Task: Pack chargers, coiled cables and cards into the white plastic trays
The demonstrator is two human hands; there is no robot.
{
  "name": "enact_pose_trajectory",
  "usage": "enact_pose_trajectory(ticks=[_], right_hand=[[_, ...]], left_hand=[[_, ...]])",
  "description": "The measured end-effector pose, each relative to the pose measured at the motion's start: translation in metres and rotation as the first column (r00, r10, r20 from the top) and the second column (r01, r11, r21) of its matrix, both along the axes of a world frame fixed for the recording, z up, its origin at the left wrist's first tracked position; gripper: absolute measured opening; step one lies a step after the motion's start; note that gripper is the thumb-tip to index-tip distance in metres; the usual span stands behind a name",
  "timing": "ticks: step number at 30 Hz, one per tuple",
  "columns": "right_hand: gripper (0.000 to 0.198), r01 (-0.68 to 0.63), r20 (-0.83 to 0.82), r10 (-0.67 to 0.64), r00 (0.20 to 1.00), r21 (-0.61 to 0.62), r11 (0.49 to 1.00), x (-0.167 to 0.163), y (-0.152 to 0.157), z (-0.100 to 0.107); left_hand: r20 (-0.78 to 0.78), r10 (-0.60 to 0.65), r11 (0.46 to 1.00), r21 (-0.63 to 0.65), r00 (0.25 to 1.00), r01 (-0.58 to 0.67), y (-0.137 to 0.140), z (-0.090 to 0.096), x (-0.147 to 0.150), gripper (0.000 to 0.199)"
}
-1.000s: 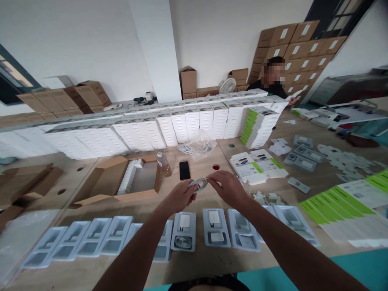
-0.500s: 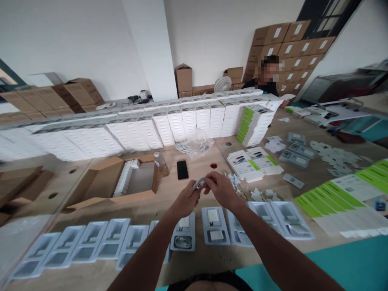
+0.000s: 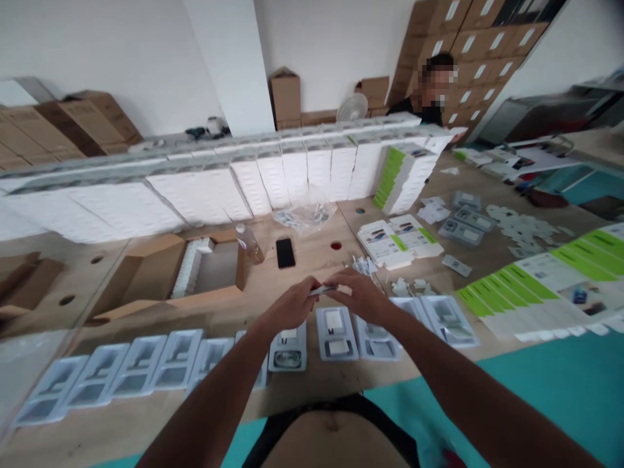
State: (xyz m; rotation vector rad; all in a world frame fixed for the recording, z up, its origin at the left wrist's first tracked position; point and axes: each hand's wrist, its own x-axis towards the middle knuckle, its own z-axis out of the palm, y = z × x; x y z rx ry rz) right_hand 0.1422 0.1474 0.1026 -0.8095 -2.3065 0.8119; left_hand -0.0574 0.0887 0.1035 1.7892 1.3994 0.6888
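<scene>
A coiled white cable point(image 3: 322, 290), seen nearly edge-on, is held between my two hands above the table. My left hand point(image 3: 294, 303) pinches its left end, with the fingers closed. At the other end, my right hand point(image 3: 359, 296) grips it from above, fingers bent over it. Below my hands lies a plastic tray point(image 3: 273, 341) with another coiled cable point(image 3: 287, 359) in its lower compartment. Beside it, a second tray point(image 3: 320, 338) carries a white piece in the upper compartment and another in the lower. My right forearm partly covers the trays to the right.
Several blue-grey trays point(image 3: 127, 383) line the table's front left. Behind are an open carton point(image 3: 207, 298), a bottle point(image 3: 251, 246), a phone point(image 3: 285, 253) and a plastic bag point(image 3: 307, 218). White box stacks point(image 3: 292, 175) form a wall; printed boxes point(image 3: 385, 240) lie right. A person point(image 3: 414, 110) is beyond.
My hands have turned the cable flatter, and my right hand now covers more of it. The view has tilted downward, so the table sits higher in it.
</scene>
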Motion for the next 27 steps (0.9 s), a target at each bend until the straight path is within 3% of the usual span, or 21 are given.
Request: enact_pose_trajectory(ticks=[3, 5, 7, 10, 12, 14, 16, 20, 23, 27], right_hand=[[0.019, -0.007, 0.083, 0.013, 0.996, -0.067, 0.998, 0.023, -0.005, -0.014], [0.019, 0.063, 0.113, -0.046, 0.992, -0.147, 0.987, 0.042, -0.013, -0.036], [0.022, 0.203, 0.122, -0.176, 0.977, -0.267, 0.942, 0.063, -0.024, -0.063], [0.030, 0.389, 0.111, -0.382, 0.917, -0.447, 0.805, 0.089, -0.044, -0.105], [0.030, 0.433, 0.109, -0.438, 0.892, -0.486, 0.760, 0.096, -0.057, -0.127], [0.026, 0.447, 0.125, -0.442, 0.888, -0.454, 0.771, 0.092, -0.069, -0.144], [0.022, 0.413, 0.151, -0.384, 0.911, -0.370, 0.832, 0.080, -0.078, -0.157], [0.020, 0.214, 0.214, -0.187, 0.959, -0.113, 0.970, 0.056, -0.086, -0.177], [0.024, 0.094, 0.282, -0.106, 0.954, 0.055, 0.994, 0.049, -0.088, -0.188], [0.019, -0.026, 0.364, -0.038, 0.930, 0.171, 0.985, 0.048, -0.090, -0.193]], left_hand=[[-0.017, -0.086, 0.996, -0.010, 0.996, 0.086, -0.004, -0.018, 0.009, 0.020], [0.004, -0.081, 0.995, -0.056, 0.997, 0.081, -0.010, -0.045, 0.016, 0.038], [-0.052, -0.065, 0.995, -0.081, 0.997, 0.061, -0.019, -0.080, 0.023, 0.053], [-0.235, -0.160, 0.987, -0.045, 0.959, 0.154, -0.038, -0.130, 0.034, 0.032], [-0.351, -0.258, 0.964, -0.032, 0.900, 0.264, -0.050, -0.152, 0.042, 0.018], [-0.464, -0.292, 0.947, -0.019, 0.836, 0.320, -0.061, -0.166, 0.049, 0.019], [-0.534, -0.283, 0.945, -0.016, 0.796, 0.326, -0.069, -0.173, 0.052, 0.027], [-0.496, -0.291, 0.946, -0.021, 0.818, 0.323, -0.075, -0.180, 0.048, 0.031], [-0.387, -0.264, 0.959, -0.004, 0.883, 0.284, -0.075, -0.181, 0.038, 0.021], [-0.365, -0.120, 0.985, 0.070, 0.923, 0.156, -0.080, -0.181, 0.029, 0.029]])
